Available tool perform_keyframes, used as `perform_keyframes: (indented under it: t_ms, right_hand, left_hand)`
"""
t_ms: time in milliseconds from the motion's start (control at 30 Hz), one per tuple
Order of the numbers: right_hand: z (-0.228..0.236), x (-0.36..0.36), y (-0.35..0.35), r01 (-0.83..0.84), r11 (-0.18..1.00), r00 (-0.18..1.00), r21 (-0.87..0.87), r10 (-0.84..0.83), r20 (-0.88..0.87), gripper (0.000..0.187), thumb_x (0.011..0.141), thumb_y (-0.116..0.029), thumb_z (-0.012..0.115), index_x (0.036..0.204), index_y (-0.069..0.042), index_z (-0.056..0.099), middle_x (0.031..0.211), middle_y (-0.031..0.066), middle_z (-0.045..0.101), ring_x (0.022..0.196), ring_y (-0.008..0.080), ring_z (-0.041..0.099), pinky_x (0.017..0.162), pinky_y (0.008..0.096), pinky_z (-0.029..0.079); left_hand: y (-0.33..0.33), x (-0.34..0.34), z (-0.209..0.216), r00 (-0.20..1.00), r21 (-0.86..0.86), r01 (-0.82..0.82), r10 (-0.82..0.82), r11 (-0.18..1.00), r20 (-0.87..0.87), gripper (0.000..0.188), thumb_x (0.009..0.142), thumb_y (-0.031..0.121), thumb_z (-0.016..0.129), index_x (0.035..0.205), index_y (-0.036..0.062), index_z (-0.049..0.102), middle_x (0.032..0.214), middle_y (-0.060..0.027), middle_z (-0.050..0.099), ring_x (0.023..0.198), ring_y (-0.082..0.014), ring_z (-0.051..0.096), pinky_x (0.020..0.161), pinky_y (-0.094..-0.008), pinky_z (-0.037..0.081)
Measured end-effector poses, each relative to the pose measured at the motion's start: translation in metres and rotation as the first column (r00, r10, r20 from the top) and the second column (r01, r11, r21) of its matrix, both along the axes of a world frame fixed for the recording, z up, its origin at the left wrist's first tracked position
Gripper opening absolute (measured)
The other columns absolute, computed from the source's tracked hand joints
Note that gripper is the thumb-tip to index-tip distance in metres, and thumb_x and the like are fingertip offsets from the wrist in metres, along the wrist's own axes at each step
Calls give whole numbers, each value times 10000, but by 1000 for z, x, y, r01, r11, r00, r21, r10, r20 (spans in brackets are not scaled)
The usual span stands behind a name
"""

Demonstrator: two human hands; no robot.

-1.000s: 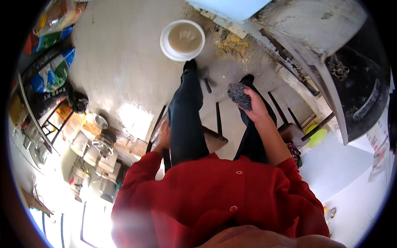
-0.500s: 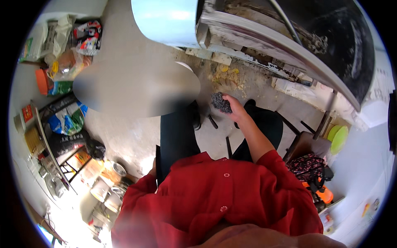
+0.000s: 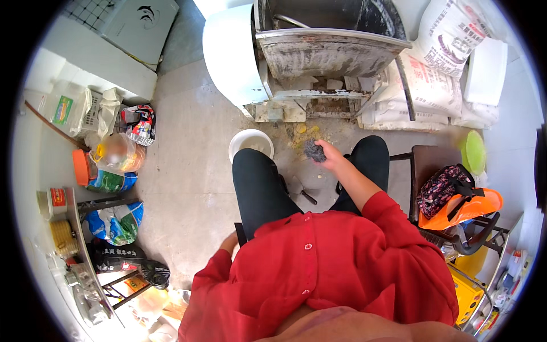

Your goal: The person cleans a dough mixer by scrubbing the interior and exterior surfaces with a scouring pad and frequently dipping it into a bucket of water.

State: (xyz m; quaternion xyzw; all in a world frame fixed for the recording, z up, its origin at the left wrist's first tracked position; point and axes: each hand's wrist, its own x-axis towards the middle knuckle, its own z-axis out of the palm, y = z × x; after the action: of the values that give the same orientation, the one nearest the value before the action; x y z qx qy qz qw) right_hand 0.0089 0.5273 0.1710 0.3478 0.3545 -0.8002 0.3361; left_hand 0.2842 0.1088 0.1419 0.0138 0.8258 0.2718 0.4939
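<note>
In front of my knees, my right hand (image 3: 330,156) is closed around a dark grey steel wool scrubber (image 3: 313,150). My left hand (image 3: 229,244) is low beside my left hip, against the dark edge of the seat (image 3: 240,233); its fingers are mostly hidden. A scraper with a black handle (image 3: 308,197) lies on the floor between my feet. Beyond my left knee stands a white bowl (image 3: 233,147), partly covered by the knee. Ahead is a large machine with a metal tub (image 3: 330,56), its front panel smeared with residue, and yellowish crumbs (image 3: 302,129) lie on the floor below.
Stacked white sacks (image 3: 427,85) stand right of the machine. A brown chair (image 3: 427,157) at my right bears a patterned bag (image 3: 441,191) and an orange bag (image 3: 473,206). Along the left wall are a rack (image 3: 91,256), a plastic jug (image 3: 121,153) and several bags.
The view has shifted, so the machine and sacks show more fully and the white bowl is now visible. My right hand keeps hold of the scrubber; my left stays by the seat.
</note>
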Motion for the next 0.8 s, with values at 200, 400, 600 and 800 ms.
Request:
perform_keyframes:
  t_ms: [200,400,600,800]
  right_hand:
    - [110,-36,-60,-38,995,890,94,76,-449,112,849,-148,674,921,-66,649,836,42,667,740,194,645,650,365,529]
    - [212,-26,-85,-119,923,733,365,330,-595,153,821,-139,683,935,-36,684,863,56,677,764,174,625,662,370,511]
    - [232,-30,-77,-48,877,658,478,388,-645,365,828,-160,686,1166,-27,647,1120,90,658,995,190,596,866,340,468]
    - [245,-22,-7,194,882,612,429,233,-756,497,849,-142,660,1304,28,556,1229,167,626,1137,229,581,962,345,463]
  left_hand:
    - [-31,-56,64,718,-111,-447,282,887,-637,279,936,272,521,1077,81,667,1011,-210,693,968,-397,654,836,-490,511]
    - [-4,-110,175,368,317,-533,553,784,-748,271,935,195,597,1126,12,655,1047,-159,719,958,-256,697,849,-353,534]
    - [42,-117,207,360,582,-330,669,743,-650,251,944,183,598,1123,17,659,1030,-141,723,940,-222,697,837,-331,534]
    - [107,-154,240,418,523,-260,583,811,-696,231,946,132,611,1132,1,650,1012,-110,726,959,-167,680,840,-302,519]
